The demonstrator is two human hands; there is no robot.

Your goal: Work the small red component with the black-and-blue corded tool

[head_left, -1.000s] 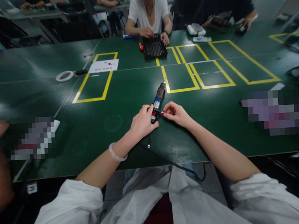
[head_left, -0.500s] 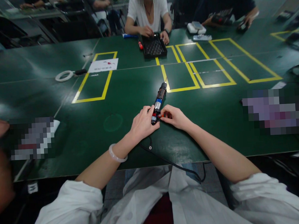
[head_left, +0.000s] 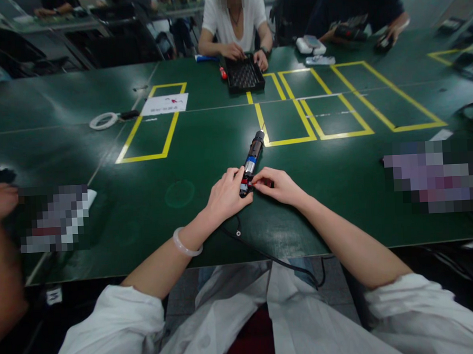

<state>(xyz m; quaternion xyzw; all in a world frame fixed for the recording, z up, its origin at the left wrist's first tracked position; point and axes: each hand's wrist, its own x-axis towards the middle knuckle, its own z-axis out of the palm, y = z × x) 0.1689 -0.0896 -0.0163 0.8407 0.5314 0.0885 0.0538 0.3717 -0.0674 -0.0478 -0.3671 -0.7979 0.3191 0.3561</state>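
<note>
In the head view an electric screwdriver [head_left: 254,154] lies on the green table, its bit pointing away from me. Its casing is opened, so a silver and blue motor shows, with red and black parts nearer me. My left hand [head_left: 226,196] is closed around the near end and steadies it against the table. My right hand [head_left: 280,185] pinches a small red piece at the right side of that end; whether it is a wire cannot be made out. A black cord [head_left: 260,256] with a small ring terminal [head_left: 238,233] runs from under my hands over the table edge.
Yellow tape [head_left: 292,141] marks rectangles on the table. Across from me a person works over a black tray [head_left: 246,86] beside a red item [head_left: 223,73]. A paper sheet [head_left: 165,103] and a coiled white cable [head_left: 103,121] lie left. Another person's arm [head_left: 2,252] reaches in at left.
My right fingertips have shifted slightly left, closer to the screwdriver's open end. My left hand and the screwdriver stay almost where they were.
</note>
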